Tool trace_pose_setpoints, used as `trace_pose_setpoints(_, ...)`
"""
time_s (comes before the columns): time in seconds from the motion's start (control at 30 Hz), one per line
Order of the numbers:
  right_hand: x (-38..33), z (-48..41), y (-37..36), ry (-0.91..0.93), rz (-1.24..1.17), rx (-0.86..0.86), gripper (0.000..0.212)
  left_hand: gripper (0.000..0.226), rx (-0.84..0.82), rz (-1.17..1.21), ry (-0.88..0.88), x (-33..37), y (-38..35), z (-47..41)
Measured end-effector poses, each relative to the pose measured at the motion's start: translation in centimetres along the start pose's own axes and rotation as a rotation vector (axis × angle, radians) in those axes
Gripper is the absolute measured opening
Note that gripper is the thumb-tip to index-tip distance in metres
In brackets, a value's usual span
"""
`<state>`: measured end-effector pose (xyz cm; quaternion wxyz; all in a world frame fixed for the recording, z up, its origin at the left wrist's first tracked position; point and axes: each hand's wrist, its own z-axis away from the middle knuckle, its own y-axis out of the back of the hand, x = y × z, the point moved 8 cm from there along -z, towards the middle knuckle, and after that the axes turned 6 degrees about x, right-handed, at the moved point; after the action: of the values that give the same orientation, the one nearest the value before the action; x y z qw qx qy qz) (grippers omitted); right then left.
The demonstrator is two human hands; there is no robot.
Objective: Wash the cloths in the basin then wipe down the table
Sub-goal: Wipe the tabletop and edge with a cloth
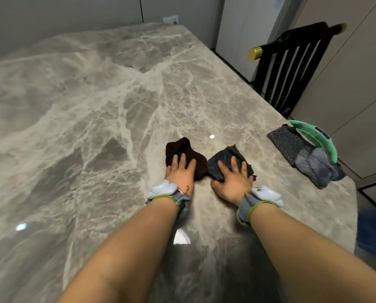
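Note:
Two dark cloths lie side by side on the grey marble table point(84, 119). My left hand point(180, 171) presses flat on the near edge of a dark brown cloth point(187, 153), fingers spread over it. My right hand point(234, 179) rests on a dark grey cloth point(226, 159), fingers over the top and thumb curled at its near edge. Both wrists wear grey bands with white devices. No basin is in view.
A grey speckled towel point(292, 147) with a mint-green ring-shaped thing point(314, 138) lies at the table's right edge. A dark wooden chair point(292, 62) stands beyond the right edge. A wall with a socket point(171, 19) runs behind the table.

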<state>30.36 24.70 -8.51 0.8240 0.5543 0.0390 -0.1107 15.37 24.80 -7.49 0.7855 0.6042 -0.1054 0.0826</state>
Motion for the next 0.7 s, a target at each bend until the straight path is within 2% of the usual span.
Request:
trace_pose_setpoints(0.13, -5.3, 1.2, -1.7, 0.076, 0.033, -0.007, 0.068, 0.066, -0.016, -0.039, 0.050, -4.9, 0.7, 1.9)
trace_pose_setpoints(0.33, -16.4, 4.9, -4.6, 0.245, 0.083, -0.046, 0.054, 0.059, 0.020, 0.048, 0.218, -16.6, 3.3, 8.3)
trace_pose_setpoints(0.43, -25.8, 9.6, -8.5, 0.441, 0.134, -0.089, 0.052, 0.056, 0.051, 0.069, 0.395, -25.8, 3.8, 15.5)
trace_pose_setpoints(0.53, -29.3, 11.9, -9.7, 0.530, 0.170, -0.058, 0.051, 0.057, 0.128, 0.146, 0.429, -28.0, 4.0, 17.9)
trace_pose_setpoints(0.67, -39.9, 20.2, -15.8, 0.764, 0.198, -0.129, 0.048, 0.062, 0.233, 0.182, 0.636, -36.9, 3.4, 28.5)
trace_pose_setpoints(0.7, -40.6, 20.9, -15.9, 0.792, 0.188, -0.117, 0.046, 0.061, 0.243, 0.245, 0.694, -37.9, 2.4, 29.8)
